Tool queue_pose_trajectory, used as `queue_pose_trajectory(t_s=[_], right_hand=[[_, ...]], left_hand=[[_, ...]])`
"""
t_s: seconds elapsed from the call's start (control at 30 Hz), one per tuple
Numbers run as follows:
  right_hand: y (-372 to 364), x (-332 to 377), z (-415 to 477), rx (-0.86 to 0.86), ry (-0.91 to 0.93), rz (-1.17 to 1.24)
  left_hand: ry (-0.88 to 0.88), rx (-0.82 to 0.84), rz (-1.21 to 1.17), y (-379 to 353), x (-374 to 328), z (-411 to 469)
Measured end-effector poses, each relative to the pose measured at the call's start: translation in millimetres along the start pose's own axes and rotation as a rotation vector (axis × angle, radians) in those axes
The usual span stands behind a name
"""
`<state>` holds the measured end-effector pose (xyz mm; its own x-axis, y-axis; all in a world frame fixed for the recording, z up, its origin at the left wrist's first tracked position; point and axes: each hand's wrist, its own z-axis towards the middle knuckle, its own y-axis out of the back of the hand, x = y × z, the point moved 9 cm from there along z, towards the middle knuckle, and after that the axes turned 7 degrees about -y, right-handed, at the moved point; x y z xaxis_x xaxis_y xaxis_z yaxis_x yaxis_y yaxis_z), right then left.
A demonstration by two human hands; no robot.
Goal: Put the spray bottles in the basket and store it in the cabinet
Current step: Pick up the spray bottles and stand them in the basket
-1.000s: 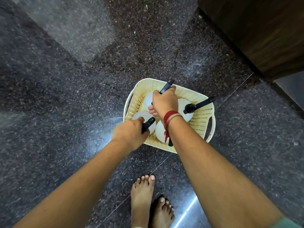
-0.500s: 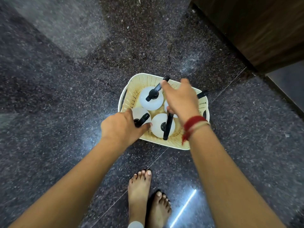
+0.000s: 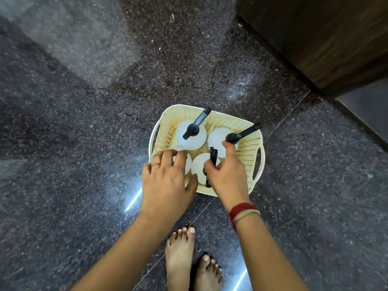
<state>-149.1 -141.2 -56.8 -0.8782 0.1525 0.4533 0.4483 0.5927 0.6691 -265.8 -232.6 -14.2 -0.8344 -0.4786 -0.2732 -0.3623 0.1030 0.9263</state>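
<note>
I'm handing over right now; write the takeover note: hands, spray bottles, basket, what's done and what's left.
Left hand: open, fingers spread over the near-left white spray bottle, which it mostly hides.
Right hand: fingers closed on the black trigger head of the near-right white spray bottle.
Cream perforated plastic basket: on the dark speckled stone floor, holding four bottles upright; the far-left bottle and far-right bottle are untouched.
Done: bottles are in the basket.
Left: let go of the bottles, grip the basket's side handles, carry it to the dark wooden cabinet at upper right.
</note>
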Motion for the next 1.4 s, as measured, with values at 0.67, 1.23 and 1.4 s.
queue_pose_trajectory(t_s=[0.67,1.23,1.4], right_hand=[[-14.9,-22.2,2.1,0.01,-0.123,0.204],[14.3,-33.5,81.3,0.073,-0.424,0.455],[25.0,-42.1,93.2,-0.061,-0.346,0.467]], left_hand=[[0.207,0.09,-0.255,-27.7,34.3,-2.7],[-0.045,0.177,0.02,-52.7,-51.2,17.5],[-0.101,0.185,0.123,-65.7,-62.6,43.4]])
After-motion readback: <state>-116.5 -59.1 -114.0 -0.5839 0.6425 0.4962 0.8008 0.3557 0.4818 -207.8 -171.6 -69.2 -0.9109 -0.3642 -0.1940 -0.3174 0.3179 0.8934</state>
